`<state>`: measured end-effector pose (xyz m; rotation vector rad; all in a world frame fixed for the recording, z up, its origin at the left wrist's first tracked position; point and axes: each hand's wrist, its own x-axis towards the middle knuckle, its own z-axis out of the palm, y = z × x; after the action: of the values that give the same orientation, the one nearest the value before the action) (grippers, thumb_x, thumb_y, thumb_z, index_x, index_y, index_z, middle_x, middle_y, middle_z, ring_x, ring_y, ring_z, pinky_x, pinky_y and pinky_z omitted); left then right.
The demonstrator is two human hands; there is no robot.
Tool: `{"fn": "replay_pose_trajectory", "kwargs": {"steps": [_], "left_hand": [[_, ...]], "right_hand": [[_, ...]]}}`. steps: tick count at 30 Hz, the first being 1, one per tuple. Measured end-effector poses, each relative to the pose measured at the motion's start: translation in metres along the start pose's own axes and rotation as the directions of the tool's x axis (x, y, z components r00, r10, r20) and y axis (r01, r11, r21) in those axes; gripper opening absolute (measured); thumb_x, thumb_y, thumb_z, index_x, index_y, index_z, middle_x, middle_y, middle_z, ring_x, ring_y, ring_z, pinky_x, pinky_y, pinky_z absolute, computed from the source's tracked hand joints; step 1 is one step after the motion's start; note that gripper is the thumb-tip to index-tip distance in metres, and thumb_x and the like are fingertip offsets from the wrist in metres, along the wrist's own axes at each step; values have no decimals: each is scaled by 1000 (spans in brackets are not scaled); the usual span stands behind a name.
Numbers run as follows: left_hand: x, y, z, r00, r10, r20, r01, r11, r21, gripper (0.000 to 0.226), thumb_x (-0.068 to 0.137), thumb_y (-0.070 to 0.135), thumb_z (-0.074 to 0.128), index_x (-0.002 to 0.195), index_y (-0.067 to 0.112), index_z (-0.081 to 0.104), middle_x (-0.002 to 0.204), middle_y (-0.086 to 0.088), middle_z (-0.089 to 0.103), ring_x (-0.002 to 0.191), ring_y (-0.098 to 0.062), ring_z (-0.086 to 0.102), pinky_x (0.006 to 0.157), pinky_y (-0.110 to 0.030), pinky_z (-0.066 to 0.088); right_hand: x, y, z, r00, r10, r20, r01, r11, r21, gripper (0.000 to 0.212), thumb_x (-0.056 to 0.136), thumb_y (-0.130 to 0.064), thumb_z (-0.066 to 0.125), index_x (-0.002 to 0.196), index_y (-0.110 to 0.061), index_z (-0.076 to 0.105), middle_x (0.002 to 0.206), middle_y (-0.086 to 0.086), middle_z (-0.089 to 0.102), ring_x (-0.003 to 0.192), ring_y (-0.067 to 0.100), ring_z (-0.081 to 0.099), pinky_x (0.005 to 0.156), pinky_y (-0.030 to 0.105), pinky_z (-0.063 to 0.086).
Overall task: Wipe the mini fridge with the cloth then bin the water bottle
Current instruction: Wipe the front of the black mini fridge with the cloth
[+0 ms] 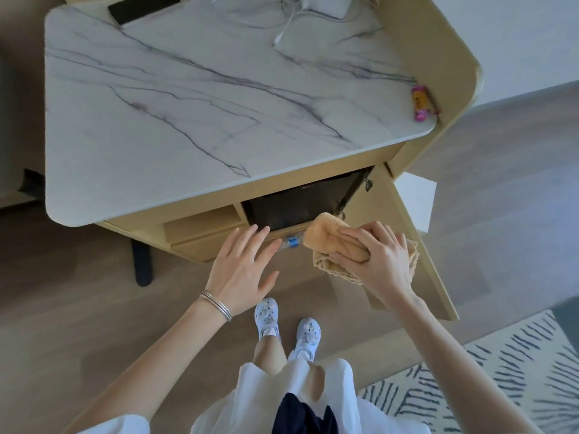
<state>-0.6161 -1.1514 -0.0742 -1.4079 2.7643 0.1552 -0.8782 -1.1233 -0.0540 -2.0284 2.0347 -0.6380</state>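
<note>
Tan cloth bunched in right hand, left hand spread empty near bottle; press flat across fridge front (below table edge).

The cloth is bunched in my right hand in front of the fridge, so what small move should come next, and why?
Probably press the cloth onto the mini fridge front. The right hand grips it just beside the dark panel; the left hand is open.

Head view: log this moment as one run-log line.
left hand: open, reaching toward water bottle | right hand: grip on cloth | mini fridge: under marble top, cabinet door open | bottle: not binned
</note>
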Motion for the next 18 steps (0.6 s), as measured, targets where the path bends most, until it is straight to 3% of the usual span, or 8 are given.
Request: {"fn": "replay_pose_trajectory", "kwargs": {"steps": [10,18], "left_hand": [[57,-32,84,995,95,-10,-96,995,-21,53,87,43,42,129,15,59,138,-13,54,129,-32,49,109,-48,35],[105,-45,205,990,130,-63,-129,992,17,53,87,42,42,128,15,61,139,-10,54,131,-28,47,109,-47,38]], "right_hand": [[26,36,84,995,82,-62,-82,997,-4,54,73,-74,47,97,-31,69,85,-6,58,81,17,55,75,38,39],[40,106,204,988,54,-143,-52,999,12,39,72,-63,56,85,-28,67,81,-11,56,79,14,55,70,35,39]]}}
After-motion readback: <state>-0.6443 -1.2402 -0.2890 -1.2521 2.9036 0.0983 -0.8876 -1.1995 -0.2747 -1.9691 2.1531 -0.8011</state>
